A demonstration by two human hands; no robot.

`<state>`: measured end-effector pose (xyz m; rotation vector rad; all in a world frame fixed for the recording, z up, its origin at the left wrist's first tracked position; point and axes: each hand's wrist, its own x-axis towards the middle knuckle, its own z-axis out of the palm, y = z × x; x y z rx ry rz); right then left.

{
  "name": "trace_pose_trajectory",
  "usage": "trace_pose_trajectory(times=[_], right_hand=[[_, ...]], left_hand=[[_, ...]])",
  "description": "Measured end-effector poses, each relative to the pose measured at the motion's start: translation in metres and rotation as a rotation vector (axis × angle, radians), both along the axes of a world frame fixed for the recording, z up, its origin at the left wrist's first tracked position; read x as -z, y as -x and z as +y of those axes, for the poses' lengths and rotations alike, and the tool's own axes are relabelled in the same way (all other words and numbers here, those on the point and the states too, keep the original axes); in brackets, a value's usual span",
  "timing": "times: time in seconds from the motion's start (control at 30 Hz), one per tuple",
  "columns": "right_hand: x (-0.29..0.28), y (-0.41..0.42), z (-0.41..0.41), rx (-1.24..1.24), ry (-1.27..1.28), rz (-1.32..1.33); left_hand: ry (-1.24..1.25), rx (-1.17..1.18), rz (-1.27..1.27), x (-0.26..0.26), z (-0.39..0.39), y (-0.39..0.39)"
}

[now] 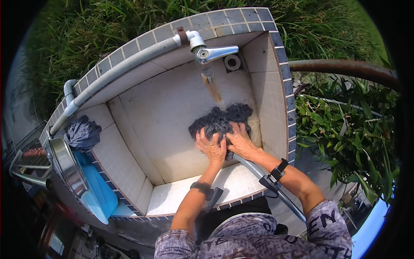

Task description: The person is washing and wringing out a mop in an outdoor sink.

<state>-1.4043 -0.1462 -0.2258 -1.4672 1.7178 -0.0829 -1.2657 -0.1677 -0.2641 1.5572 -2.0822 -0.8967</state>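
Observation:
A dark grey mop head [215, 119], soaked and bunched up, lies on the floor of a tiled sink [152, 106]. Its metal pole [284, 199] slants down to the right over the sink's near edge, beneath my right forearm. My left hand [212, 147] presses into the left part of the strands, fingers spread and partly sunk in them. Against the right part, my right hand [241, 139] grips the strands, its fingertips curled in. Water runs from the tap [212, 79] just above the mop head. The lever handle [221, 53] points right.
A crumpled grey-blue cloth [83, 132] rests on the left ledge, near a metal basin [66, 165] and a blue plastic container [97, 184]. A pipe [123, 73] follows the far rim. The drain fitting [232, 62] sits in the far right corner. Plants grow beyond.

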Motion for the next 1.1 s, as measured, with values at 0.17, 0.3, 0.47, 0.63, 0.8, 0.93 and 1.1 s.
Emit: trace_pose_trajectory(times=[0.17,0.3,0.47,0.63,0.8,0.93,1.1], right_hand=[[0.02,0.008,-0.02,0.021,0.131,-0.002],[0.022,0.017,-0.051,0.086,0.063,-0.153],[0.039,0.022,-0.057,0.107,0.172,-0.102],[0.024,0.033,-0.071,0.197,0.088,-0.208],[-0.037,0.016,-0.055,0.204,-0.003,0.015],[-0.108,-0.011,-0.032,-0.031,-0.229,0.285],[-0.055,-0.031,-0.003,0.054,-0.367,0.273]], left_hand=[[0.017,-0.087,-0.332,0.014,-0.032,0.016],[0.069,-0.105,-0.382,0.025,-0.058,0.02],[-0.044,-0.068,-0.255,0.027,-0.08,0.022],[-0.317,0.043,-0.345,0.014,-0.108,0.029],[-0.596,0.053,-0.225,-0.008,-0.138,0.011],[-0.52,-0.187,0.056,-0.045,-0.139,-0.006],[0.323,0.024,0.126,-0.148,-0.171,0.052]])
